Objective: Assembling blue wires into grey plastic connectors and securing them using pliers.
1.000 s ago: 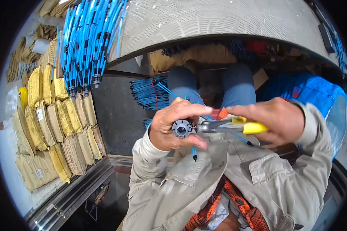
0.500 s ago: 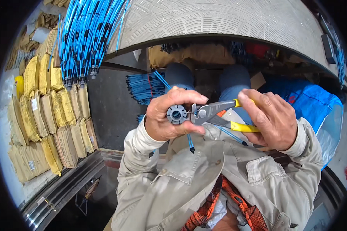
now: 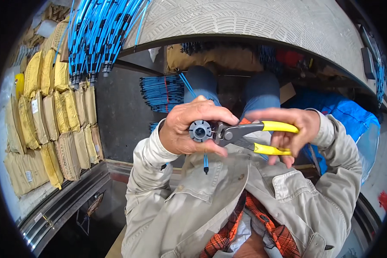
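- Left hand (image 3: 189, 129) curled shut around a small grey round plastic connector with a toothed rim (image 3: 200, 131), its open face turned up to the camera, thumb under it and fingers over the top.
- Held in front of the chest, above the lap, between the two knees in blue trousers (image 3: 262, 92).
- Thin blue cable with a dark tip (image 3: 206, 162) hanging straight down from beneath the left hand, over the beige work jacket (image 3: 193, 206).
- Right hand (image 3: 290, 131) closed around the yellow handles of steel cutting pliers (image 3: 245, 133), handles apart, one above the fingers and one below.
- Dark plier head just beside the connector's right edge, touching or nearly so; cannot tell whether the jaws bite on anything.
- Grey patterned curved desk (image 3: 253, 21) arching across the top, well beyond the hands.
- Thick bundle of blue cables with dark ends (image 3: 99, 34) hanging at upper left, off the desk's edge.
- Second flat bundle of blue cables (image 3: 161, 92) lying on the dark floor just left of the left knee.
- Rows of yellow and tan paper packets (image 3: 51, 120) stacked along the far left.
- Blue plastic sheet (image 3: 344, 120) bunched at the right, behind the right sleeve.
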Demonstrator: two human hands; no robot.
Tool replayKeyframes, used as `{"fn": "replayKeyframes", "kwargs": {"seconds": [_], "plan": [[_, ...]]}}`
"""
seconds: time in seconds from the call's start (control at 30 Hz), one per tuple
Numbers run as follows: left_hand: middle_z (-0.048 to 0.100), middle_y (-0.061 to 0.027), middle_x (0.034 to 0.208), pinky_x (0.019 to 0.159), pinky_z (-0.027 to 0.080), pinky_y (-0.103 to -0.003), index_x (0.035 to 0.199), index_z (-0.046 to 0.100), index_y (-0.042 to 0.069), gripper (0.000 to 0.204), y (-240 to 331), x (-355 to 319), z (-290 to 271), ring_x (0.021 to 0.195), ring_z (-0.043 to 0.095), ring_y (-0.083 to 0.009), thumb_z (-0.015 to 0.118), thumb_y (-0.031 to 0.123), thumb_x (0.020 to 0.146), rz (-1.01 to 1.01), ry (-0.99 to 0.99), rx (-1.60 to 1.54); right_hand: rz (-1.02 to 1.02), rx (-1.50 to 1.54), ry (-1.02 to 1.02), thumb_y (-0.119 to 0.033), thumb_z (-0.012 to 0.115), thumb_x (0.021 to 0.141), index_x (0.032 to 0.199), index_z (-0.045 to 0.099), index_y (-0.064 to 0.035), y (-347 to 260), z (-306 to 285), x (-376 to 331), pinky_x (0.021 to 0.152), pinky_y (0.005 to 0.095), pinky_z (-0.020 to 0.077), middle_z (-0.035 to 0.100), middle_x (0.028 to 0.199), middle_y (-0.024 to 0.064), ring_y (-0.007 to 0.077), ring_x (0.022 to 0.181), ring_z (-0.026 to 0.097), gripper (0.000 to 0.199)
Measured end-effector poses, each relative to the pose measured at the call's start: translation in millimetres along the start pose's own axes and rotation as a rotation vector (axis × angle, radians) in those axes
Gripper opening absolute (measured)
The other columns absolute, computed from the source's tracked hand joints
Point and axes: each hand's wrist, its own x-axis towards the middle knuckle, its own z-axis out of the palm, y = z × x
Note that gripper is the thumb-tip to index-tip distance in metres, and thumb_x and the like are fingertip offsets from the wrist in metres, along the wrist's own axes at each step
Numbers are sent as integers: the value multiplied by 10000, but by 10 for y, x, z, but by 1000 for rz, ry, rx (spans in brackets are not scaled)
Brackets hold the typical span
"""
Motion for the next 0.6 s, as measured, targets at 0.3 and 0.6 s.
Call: {"fn": "replayKeyframes", "kwargs": {"seconds": [0.3, 0.6], "plan": [[598, -78, 904, 635, 425, -235, 969, 593, 17, 528, -26, -51, 191, 679, 504, -138, 838, 163, 525, 54, 283, 107, -50, -97, 55, -175, 695, 668, 1071, 572, -71, 92, 52, 178, 577, 278, 436, 519, 968, 130, 199, 698, 500, 434], [589, -84, 900, 633, 429, -232, 1013, 575, 14, 524, 38, -43, 252, 682, 523, -136, 822, 132, 567, -3, 431, 149, -56, -291, 348, -217, 681, 676, 910, 600, -72, 161, 212, 253, 530, 284, 398, 500, 891, 117, 192, 634, 459, 287]]}}
